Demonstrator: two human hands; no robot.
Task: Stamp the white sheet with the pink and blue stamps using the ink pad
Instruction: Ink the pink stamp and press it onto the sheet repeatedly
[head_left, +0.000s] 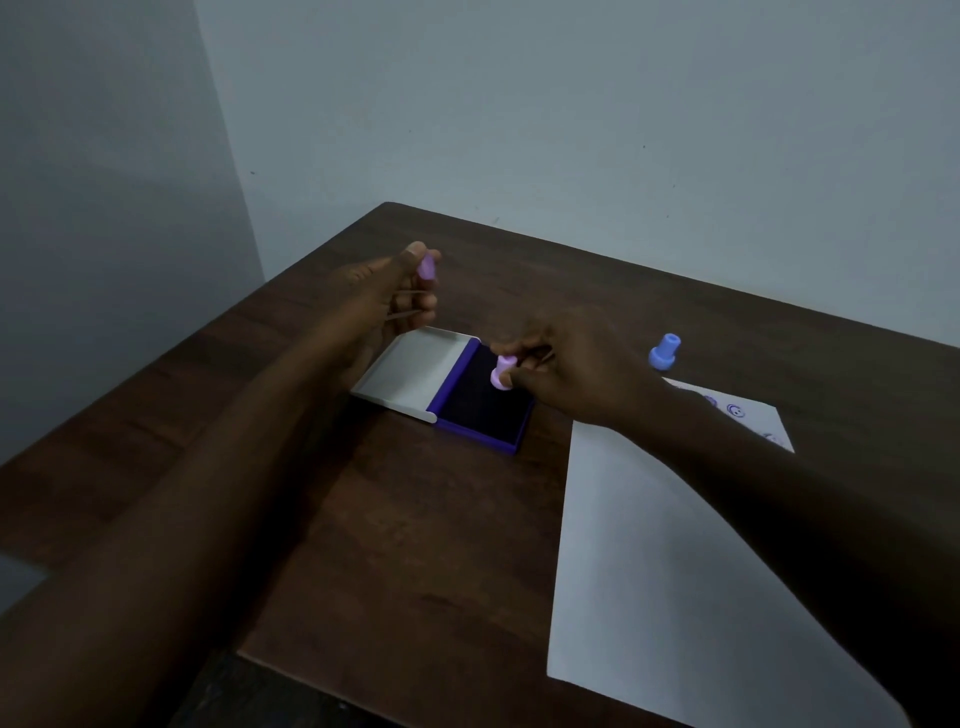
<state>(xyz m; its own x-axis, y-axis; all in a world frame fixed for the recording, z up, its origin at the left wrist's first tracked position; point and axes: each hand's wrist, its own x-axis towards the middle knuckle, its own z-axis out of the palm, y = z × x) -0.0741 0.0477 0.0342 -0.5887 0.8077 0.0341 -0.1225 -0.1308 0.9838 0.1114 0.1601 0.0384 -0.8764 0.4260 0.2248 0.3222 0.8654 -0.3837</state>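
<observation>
My right hand (576, 374) pinches the pink stamp (502, 373) and holds it base-down on the dark pad of the open purple ink pad (483, 410). My left hand (395, 291) hovers above the pad's white lid (415, 371), fingers closed on a small pink cap (427, 267). The blue stamp (664, 352) stands upright on the table to the right. The white sheet (649, 545) lies at the right, partly under my right forearm, with several blue smiley prints (735, 410) near its far edge.
The dark wooden table (363, 545) stands in a corner, with grey walls behind and to the left. Its front edge runs across the lower left, with dark floor below it.
</observation>
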